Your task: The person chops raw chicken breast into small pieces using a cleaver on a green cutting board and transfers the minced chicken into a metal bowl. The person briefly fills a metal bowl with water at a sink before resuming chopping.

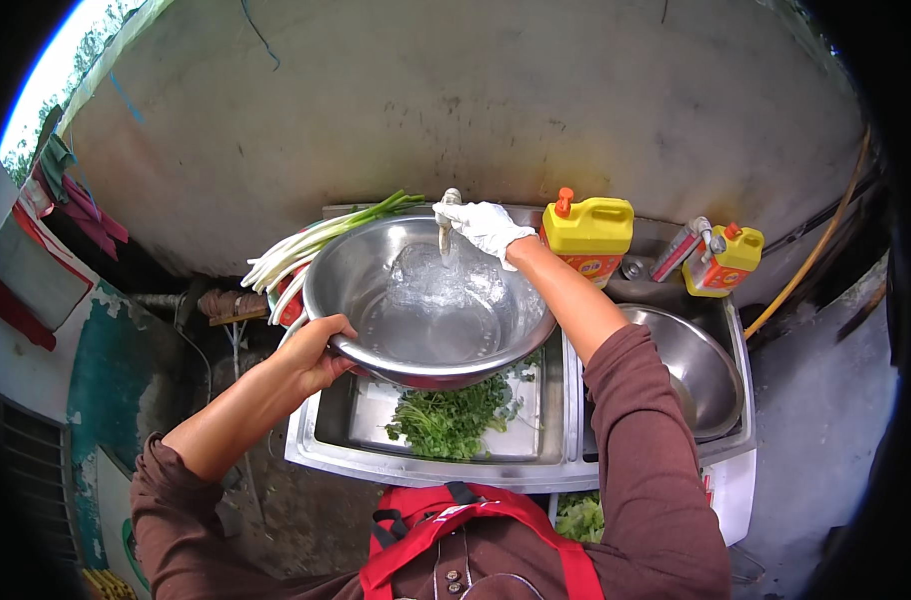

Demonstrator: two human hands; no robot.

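Observation:
A large stainless steel basin (433,330) is held above the left sink bowl, with water splashing inside it. My bare left hand (319,356) grips its near-left rim, thumb on top. Water runs from a wall-side faucet (451,196) into the basin. My right hand (485,229), in a white glove, is on the faucet, fingers around its upper part. Below the basin, a bunch of leafy green herbs (448,420) lies in the left bowl of the metal sink (440,474); the basin hides part of it.
Scallions (305,251) lie behind the basin's left side. A yellow jug (590,229) stands right of the faucet, a smaller yellow jug (725,262) farther right. Another steel bowl (695,367) sits tilted in the right sink bowl. Leafy greens (580,517) show below the sink edge.

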